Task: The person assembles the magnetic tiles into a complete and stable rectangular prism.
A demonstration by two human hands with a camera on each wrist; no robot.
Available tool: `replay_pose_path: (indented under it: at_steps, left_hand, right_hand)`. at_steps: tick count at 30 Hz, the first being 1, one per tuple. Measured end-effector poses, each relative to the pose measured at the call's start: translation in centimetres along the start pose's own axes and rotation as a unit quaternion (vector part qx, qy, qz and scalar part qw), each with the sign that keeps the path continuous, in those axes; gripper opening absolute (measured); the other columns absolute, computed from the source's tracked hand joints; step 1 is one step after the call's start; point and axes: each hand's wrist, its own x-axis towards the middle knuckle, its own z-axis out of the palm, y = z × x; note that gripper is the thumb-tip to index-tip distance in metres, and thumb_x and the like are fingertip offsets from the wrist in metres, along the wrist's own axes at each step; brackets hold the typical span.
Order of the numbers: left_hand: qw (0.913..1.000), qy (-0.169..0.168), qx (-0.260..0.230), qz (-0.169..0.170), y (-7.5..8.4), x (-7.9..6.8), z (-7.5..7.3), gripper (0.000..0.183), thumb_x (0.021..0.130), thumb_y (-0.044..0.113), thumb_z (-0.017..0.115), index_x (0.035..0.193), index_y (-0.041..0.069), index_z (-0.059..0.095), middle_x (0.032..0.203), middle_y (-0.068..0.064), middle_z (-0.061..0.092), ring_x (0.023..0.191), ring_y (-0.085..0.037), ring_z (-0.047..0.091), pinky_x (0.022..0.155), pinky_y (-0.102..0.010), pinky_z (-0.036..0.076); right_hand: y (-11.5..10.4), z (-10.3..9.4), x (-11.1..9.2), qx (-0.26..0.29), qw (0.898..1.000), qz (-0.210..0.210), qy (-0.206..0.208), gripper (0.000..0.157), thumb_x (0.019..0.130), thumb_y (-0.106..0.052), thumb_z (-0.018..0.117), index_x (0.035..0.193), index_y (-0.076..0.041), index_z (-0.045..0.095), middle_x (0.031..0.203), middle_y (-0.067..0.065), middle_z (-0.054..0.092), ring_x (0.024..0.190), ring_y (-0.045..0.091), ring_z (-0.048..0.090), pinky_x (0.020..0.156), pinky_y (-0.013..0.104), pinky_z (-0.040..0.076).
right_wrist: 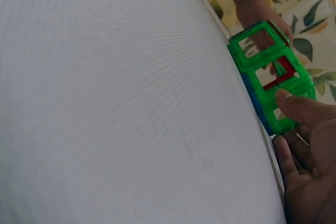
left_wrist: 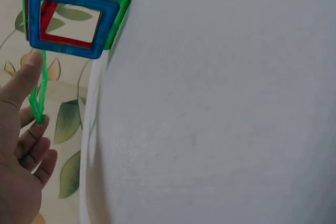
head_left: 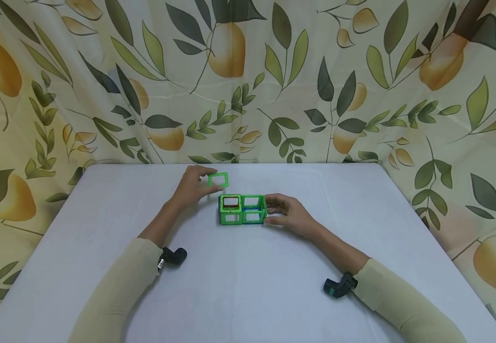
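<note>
A green square magnetic tile [head_left: 227, 179] is pinched by its edge between the thumb and fingertips of my left hand [head_left: 190, 185], just behind the left end of a small tile structure. This structure [head_left: 242, 210] is two open cubes side by side on the white table, with green frames on front and top. Blue [left_wrist: 107, 27] and red frames also show in the left wrist view. At its right end, my right hand [head_left: 292, 216] grips the structure, thumb [right_wrist: 296, 106] on the front face and fingers partly hidden behind.
A white cloth covers the table [head_left: 248, 286]. Its back edge meets a curtain [head_left: 248, 119] printed with fruit and leaves. Dark wrist cameras sit on the left forearm [head_left: 174, 257] and right forearm [head_left: 340, 286].
</note>
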Motion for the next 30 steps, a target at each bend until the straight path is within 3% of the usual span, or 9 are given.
replay_pose_path:
  at_steps: [14,30]
  left_hand:
    - [0.9989,0.013,-0.035,0.027,2.6,-1.0,0.2,0.053,0.087,0.025,0.090,0.131,0.004,0.072,0.131,-0.014,0.065,0.125,-0.031,0.050,0.099,-0.048,0.050]
    - [0.9963,-0.002,-0.052,0.068,6.4,-1.7,1.4,0.052,0.086,0.029,0.089,0.129,0.006,0.071,0.126,-0.010,0.062,0.122,-0.027,0.049,0.101,-0.054,0.049]
  right_hand:
    - [0.0,0.0,0.0,-0.002,1.000,-0.007,-0.002,0.061,0.088,0.001,0.083,0.143,0.003,0.057,0.137,0.017,0.063,0.123,0.031,0.063,0.102,0.034,0.052]
    - [0.5,-0.1,0.1,-0.003,1.000,-0.010,-0.002,0.063,0.088,0.000,0.084,0.144,0.002,0.057,0.138,0.017,0.063,0.122,0.032,0.063,0.102,0.033,0.053]
